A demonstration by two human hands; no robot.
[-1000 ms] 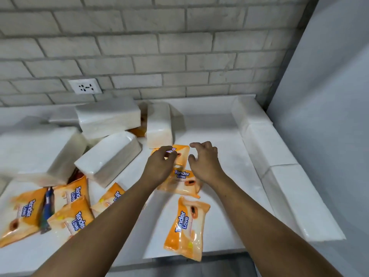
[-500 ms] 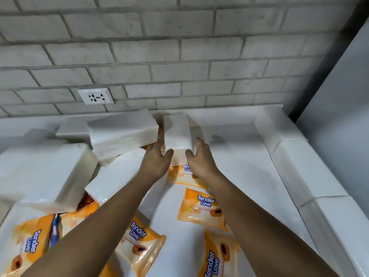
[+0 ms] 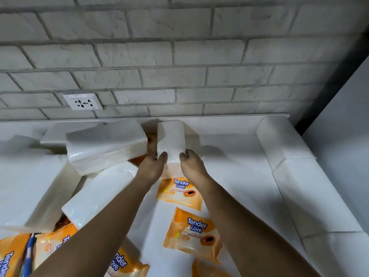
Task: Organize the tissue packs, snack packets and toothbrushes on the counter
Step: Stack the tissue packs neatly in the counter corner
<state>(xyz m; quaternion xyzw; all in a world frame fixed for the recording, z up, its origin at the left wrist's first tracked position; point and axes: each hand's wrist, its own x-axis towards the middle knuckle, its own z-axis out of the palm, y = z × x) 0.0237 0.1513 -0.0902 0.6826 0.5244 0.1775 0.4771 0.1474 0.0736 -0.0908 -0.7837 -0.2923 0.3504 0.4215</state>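
Observation:
A white tissue pack (image 3: 170,140) stands on its side near the back of the counter. My left hand (image 3: 152,166) grips its near left side and my right hand (image 3: 191,165) grips its near right side. Other white tissue packs lie jumbled on the left, among them one tilted pack (image 3: 105,145) and a lower one (image 3: 99,194). Orange "Tender Love" snack packets (image 3: 192,234) lie on the counter between and under my arms, one (image 3: 179,189) just below my hands. A blue toothbrush (image 3: 28,254) shows at the lower left between packets.
Three tissue packs (image 3: 311,198) lie in a row along the counter's right edge against a grey panel (image 3: 343,120). A white wall socket (image 3: 82,101) sits in the brick wall behind. The white counter (image 3: 235,176) shows bare between the packets and the row.
Both hands moved from the orange packets to the back of the counter and closed around the upright tissue pack. The view has come closer to the wall.

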